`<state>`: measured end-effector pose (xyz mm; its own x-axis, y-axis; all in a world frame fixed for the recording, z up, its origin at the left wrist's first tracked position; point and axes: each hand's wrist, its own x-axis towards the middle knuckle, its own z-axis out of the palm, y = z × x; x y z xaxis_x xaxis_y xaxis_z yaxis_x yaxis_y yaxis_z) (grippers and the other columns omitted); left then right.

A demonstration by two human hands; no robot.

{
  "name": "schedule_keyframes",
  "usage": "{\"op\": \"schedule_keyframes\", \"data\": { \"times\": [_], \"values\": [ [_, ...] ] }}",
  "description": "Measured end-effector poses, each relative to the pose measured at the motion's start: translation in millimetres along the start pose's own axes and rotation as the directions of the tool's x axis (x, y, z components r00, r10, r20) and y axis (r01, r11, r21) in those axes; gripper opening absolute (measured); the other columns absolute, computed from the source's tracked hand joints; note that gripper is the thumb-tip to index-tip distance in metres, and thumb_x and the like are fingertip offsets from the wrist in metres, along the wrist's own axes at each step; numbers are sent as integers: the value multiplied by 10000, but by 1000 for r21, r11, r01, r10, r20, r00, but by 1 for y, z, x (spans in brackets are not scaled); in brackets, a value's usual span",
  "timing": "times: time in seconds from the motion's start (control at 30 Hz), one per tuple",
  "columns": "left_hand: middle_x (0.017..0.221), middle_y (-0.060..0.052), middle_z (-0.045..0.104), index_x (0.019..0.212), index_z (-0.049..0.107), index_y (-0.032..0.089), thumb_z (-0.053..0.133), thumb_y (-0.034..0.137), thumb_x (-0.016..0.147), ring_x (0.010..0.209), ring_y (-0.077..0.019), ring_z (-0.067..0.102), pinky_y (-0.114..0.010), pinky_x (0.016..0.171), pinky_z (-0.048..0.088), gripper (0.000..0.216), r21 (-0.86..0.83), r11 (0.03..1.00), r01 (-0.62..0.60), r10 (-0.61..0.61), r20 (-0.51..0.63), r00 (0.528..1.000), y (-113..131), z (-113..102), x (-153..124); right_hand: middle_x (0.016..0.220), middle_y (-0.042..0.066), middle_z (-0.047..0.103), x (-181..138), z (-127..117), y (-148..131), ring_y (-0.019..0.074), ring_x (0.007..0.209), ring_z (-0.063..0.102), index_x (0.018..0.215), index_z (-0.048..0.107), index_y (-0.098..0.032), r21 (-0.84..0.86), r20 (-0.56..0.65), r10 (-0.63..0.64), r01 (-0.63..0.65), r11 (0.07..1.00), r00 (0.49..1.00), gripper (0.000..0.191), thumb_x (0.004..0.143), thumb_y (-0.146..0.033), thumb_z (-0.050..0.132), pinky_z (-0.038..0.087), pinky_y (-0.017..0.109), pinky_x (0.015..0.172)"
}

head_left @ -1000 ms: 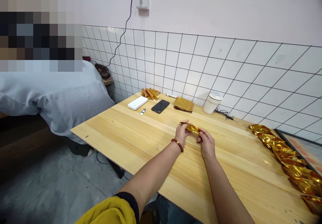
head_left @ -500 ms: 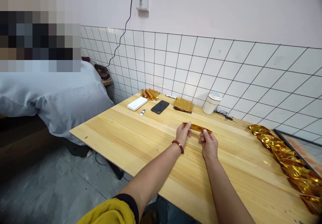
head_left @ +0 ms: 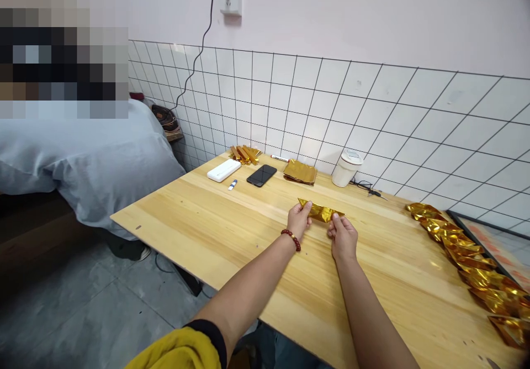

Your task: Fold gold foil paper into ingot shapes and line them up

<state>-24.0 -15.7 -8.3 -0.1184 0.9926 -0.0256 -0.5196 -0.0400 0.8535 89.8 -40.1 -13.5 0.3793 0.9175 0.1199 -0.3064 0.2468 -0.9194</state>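
Between my two hands is a folded strip of gold foil paper [head_left: 320, 212], pointed at its far left end and held just above the wooden table. My left hand [head_left: 300, 220], with a red bead bracelet at the wrist, pinches its left part between thumb and fingers. The right part is pinched by my right hand [head_left: 343, 237]. Behind them lies a stack of flat gold foil sheets [head_left: 300, 172]. A row of folded gold foil pieces [head_left: 464, 253] runs along the table's right side.
On the wooden table [head_left: 199, 220] are a white power bank [head_left: 224, 170], a black phone [head_left: 261, 175], a small blue-white tube [head_left: 232, 185], a marker [head_left: 280, 158], gold strips [head_left: 245, 154], a lidded white cup [head_left: 346, 168] and keys [head_left: 375, 193]. A framed panel [head_left: 497, 247] borders the right.
The gold foil paper has opened from a narrow flat strip into a wider, fuller shape, its front face now showing. Both hands keep their pinch. The view has shifted slightly.
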Motion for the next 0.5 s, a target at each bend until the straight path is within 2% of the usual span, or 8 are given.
{"op": "schedule_keyframes", "data": {
  "times": [0.17,0.37,0.5],
  "values": [
    [593,47,558,730,584,160,824,569,565,343,-30,395,-194,343,206,503,4,1000,-10,10,44,999,2,-1,-2,497,-63,501,2,-1,-1,44,417,317,606,536,-192,43,-27,9,-8,999,1000,439,589,-505,844,256,201,409],
    [531,63,525,756,605,160,829,539,558,356,-51,435,-194,356,290,483,7,1000,4,-5,42,999,2,-1,-2,535,-57,532,4,-1,-3,42,427,319,643,543,-191,100,-7,34,-34,994,999,443,596,-512,846,250,195,415],
    [551,58,542,770,613,155,848,521,541,376,-51,461,-187,367,308,491,-3,1000,19,-19,62,998,4,-1,-3,514,-62,513,4,-1,0,44,416,317,636,544,-190,59,1,16,-16,998,1000,441,609,-515,840,252,203,411]
  ]
}}
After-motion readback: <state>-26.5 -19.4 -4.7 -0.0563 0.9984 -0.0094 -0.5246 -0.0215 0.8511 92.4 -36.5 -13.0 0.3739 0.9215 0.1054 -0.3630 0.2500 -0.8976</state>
